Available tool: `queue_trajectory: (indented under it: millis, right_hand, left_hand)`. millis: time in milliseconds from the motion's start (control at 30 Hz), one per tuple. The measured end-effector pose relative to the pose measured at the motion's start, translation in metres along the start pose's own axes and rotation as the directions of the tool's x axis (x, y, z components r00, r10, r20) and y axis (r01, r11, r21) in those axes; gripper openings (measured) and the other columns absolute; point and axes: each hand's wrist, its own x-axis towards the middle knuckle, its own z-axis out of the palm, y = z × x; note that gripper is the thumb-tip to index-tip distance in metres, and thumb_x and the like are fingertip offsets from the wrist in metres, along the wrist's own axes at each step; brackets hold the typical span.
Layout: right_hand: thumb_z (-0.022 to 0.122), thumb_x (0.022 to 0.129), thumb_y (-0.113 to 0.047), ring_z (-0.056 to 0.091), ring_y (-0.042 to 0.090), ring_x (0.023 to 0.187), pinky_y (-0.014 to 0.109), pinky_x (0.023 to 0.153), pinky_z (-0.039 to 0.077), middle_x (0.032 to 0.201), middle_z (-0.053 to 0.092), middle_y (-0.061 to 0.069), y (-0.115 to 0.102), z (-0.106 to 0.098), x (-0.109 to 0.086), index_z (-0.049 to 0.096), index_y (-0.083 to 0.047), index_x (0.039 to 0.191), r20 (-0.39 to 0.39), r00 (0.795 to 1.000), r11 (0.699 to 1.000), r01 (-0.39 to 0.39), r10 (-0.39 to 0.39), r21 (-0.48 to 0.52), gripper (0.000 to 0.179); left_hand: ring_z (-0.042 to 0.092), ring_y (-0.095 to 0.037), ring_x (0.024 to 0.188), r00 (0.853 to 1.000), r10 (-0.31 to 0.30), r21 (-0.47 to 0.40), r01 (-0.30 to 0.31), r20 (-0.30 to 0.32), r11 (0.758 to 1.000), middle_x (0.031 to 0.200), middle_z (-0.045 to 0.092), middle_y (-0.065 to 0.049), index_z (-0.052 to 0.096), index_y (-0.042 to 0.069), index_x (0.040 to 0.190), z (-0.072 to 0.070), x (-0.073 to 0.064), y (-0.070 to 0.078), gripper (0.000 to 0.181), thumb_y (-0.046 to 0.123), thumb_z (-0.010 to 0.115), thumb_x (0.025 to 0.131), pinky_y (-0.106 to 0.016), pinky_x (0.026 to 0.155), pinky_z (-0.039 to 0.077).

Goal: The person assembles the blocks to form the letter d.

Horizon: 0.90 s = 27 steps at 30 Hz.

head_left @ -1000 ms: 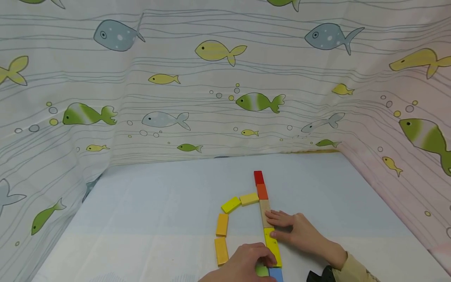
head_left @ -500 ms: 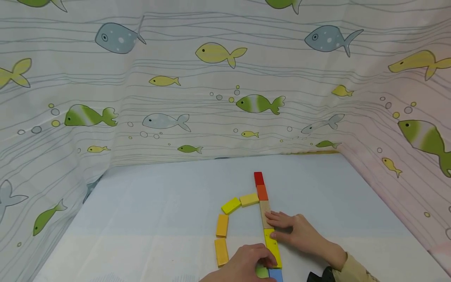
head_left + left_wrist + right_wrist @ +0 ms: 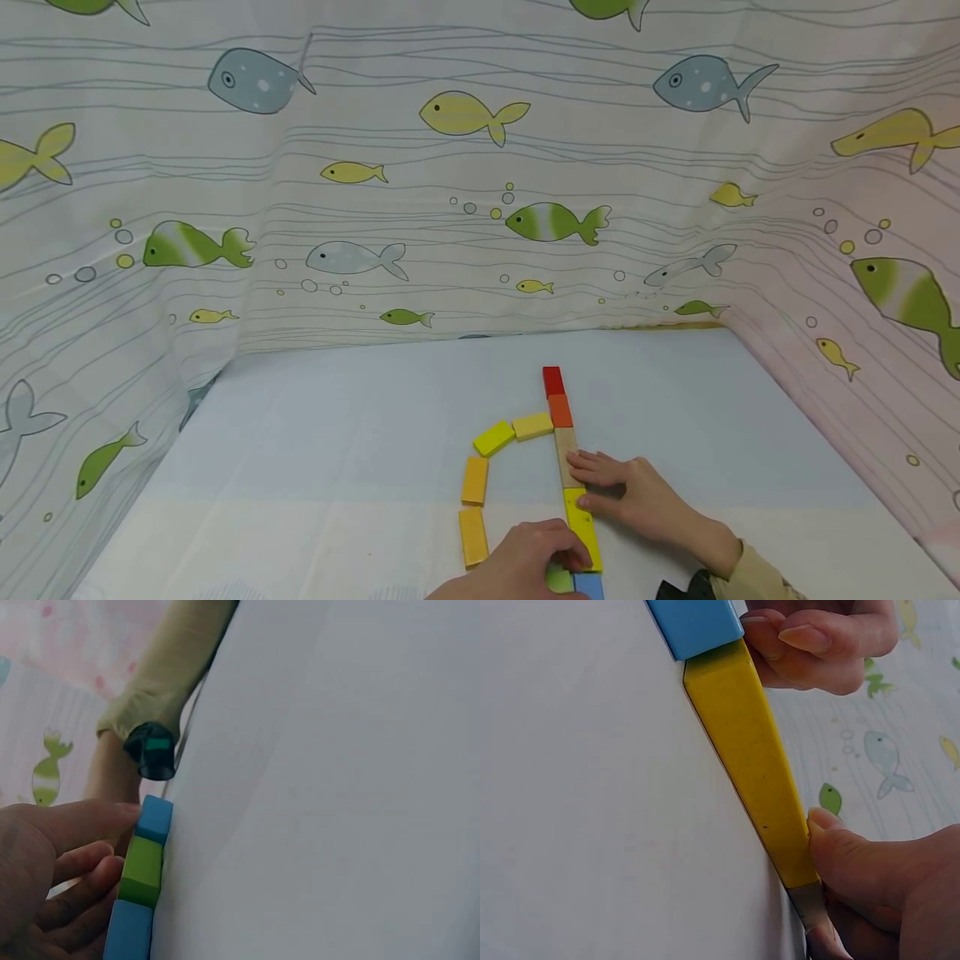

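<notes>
A straight row of blocks runs toward me: dark red [image 3: 552, 380], orange-red [image 3: 560, 410], tan [image 3: 565, 446], a yellow length [image 3: 581, 525] and blue [image 3: 588, 586]. Beside the blue block lies a green block [image 3: 558, 579], within the curl of my left hand [image 3: 521, 562]. In the left wrist view its thumb touches a blue block [image 3: 156, 817] at the end, its fingers bent beside the green one. My right hand [image 3: 645, 500] lies along the row's right side, fingers extended; its fingertips touch the tan block and its thumb [image 3: 851, 859] presses the yellow side.
Two orange-yellow blocks [image 3: 475, 481], a bright yellow block [image 3: 493, 438] and a pale yellow block [image 3: 532, 427] form a curve left of the row. All lie on a white tabletop [image 3: 337, 458], with fish-print cloth [image 3: 450, 208] hanging around it.
</notes>
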Motion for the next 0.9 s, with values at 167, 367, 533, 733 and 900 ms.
queue_trajectory:
  millis: [167, 367, 533, 733, 900]
  right_hand:
    - [0.07, 0.089, -0.049, 0.054, 0.032, 0.132, 0.058, 0.102, 0.045, 0.137, 0.062, -0.006, -0.0009, 0.0007, 0.0002, 0.067, -0.015, 0.131, 0.013, 1.0, 1.0, -0.005, 0.005, 0.011, 0.054]
    - [0.07, 0.089, -0.05, 0.054, 0.031, 0.132, 0.057, 0.103, 0.045, 0.137, 0.062, -0.007, 0.0002, 0.0001, 0.0014, 0.067, -0.016, 0.13, 0.006, 1.0, 1.0, 0.0, 0.0, 0.002, 0.054]
    - [0.069, 0.089, -0.05, 0.053, 0.032, 0.133, 0.059, 0.103, 0.044, 0.137, 0.062, -0.007, 0.0012, 0.0012, 0.0007, 0.067, -0.017, 0.131, 0.021, 1.0, 1.0, -0.015, 0.015, 0.021, 0.054]
    - [0.069, 0.089, -0.051, 0.053, 0.029, 0.133, 0.057, 0.104, 0.044, 0.137, 0.061, -0.009, 0.0027, 0.0023, 0.0032, 0.067, -0.017, 0.13, 0.011, 1.0, 1.0, -0.007, 0.007, 0.007, 0.053]
    - [0.07, 0.09, -0.049, 0.054, 0.027, 0.132, 0.051, 0.104, 0.047, 0.138, 0.06, -0.011, 0.0035, 0.0017, 0.003, 0.068, -0.018, 0.13, 0.001, 1.0, 1.0, 0.008, -0.008, 0.007, 0.051]
  left_hand:
    - [0.053, 0.009, 0.084, 0.999, -0.039, -0.032, 0.04, 0.007, 0.999, 0.095, 0.059, 0.02, 0.07, 0.013, 0.111, -0.0001, 0.0002, -0.0017, 0.026, 0.022, 0.078, 0.088, -0.012, 0.082, 0.048]
    - [0.053, 0.009, 0.084, 1.0, -0.024, -0.024, 0.024, 0.003, 0.999, 0.095, 0.059, 0.02, 0.07, 0.013, 0.111, 0.0002, 0.0016, -0.0035, 0.025, 0.021, 0.077, 0.089, -0.012, 0.082, 0.049]
    - [0.052, 0.01, 0.083, 1.0, -0.014, -0.029, 0.014, 0.002, 0.999, 0.096, 0.059, 0.02, 0.07, 0.012, 0.111, 0.0008, 0.0009, -0.0049, 0.026, 0.02, 0.079, 0.087, -0.011, 0.081, 0.049]
    - [0.052, 0.011, 0.084, 0.999, 0.037, 0.045, -0.037, -0.005, 0.998, 0.098, 0.06, 0.018, 0.069, 0.011, 0.112, -0.0008, 0.0006, -0.0065, 0.027, 0.022, 0.077, 0.089, -0.01, 0.08, 0.049]
    - [0.053, 0.01, 0.085, 1.0, 0.031, 0.031, -0.031, -0.007, 0.999, 0.098, 0.06, 0.019, 0.07, 0.013, 0.112, -0.0026, 0.0001, -0.0038, 0.025, 0.023, 0.076, 0.09, -0.011, 0.081, 0.049]
